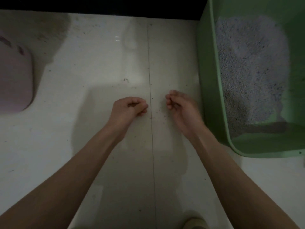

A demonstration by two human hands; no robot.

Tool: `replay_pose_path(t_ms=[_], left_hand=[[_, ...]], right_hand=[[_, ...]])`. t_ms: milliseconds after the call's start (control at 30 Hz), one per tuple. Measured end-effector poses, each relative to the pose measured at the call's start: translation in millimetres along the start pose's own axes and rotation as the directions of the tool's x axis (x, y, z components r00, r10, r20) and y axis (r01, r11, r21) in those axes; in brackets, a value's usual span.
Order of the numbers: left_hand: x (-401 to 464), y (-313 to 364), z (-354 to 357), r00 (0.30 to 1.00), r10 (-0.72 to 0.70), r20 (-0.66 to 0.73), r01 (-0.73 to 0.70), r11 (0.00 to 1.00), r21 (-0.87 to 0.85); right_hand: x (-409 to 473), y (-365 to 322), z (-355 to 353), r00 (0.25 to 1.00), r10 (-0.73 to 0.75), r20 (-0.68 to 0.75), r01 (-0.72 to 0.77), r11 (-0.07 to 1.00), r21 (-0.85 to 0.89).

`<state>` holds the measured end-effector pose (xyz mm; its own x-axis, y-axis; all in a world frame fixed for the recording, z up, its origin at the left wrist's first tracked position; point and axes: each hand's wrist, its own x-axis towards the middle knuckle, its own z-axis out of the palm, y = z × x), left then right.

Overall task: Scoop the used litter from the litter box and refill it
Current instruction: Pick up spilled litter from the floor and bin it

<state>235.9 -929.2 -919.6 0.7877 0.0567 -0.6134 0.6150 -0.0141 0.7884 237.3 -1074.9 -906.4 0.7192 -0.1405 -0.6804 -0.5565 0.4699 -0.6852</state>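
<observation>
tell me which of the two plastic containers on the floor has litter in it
The green litter box on the right, beside the right hand; grey litter covers its bottom. The pink container at far left shows none.

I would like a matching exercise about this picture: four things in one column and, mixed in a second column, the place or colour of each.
1. litter box
2. pink container
3. litter
4. hands: left hand, right hand

a. grey, inside the box
b. green, at the right
c. over the floor, in the middle
d. at the left edge

Pairs: 1-b, 2-d, 3-a, 4-c
</observation>
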Motion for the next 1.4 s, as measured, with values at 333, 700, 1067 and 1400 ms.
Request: replay_pose_path(t_ms=[333,700,1067,1400], left_hand=[[2.6,-14.4,27.6,0.918,0.383,0.099,-0.344,0.648,0.679],[8.5,-16.0,33.8,0.897,0.415,0.151,-0.388,0.575,0.720],[3.7,0.5,14.6,0.992,0.124,-0.032,-0.116,0.977,0.180],[8.1,-11.4,26.1,0.906,0.374,0.196,-0.385,0.542,0.747]], right_hand=[[14.3,22.1,-19.3,0.898,-0.414,0.149,0.304,0.340,-0.890],[12.2,13.9,-15.1,0.921,-0.363,0.144,0.288,0.384,-0.877],[0.2,4.7,-14.9,0.994,-0.111,-0.004,0.091,0.831,-0.549],[17.6,20.2,-17.4,0.873,-0.378,0.309,0.390,0.158,-0.907]])
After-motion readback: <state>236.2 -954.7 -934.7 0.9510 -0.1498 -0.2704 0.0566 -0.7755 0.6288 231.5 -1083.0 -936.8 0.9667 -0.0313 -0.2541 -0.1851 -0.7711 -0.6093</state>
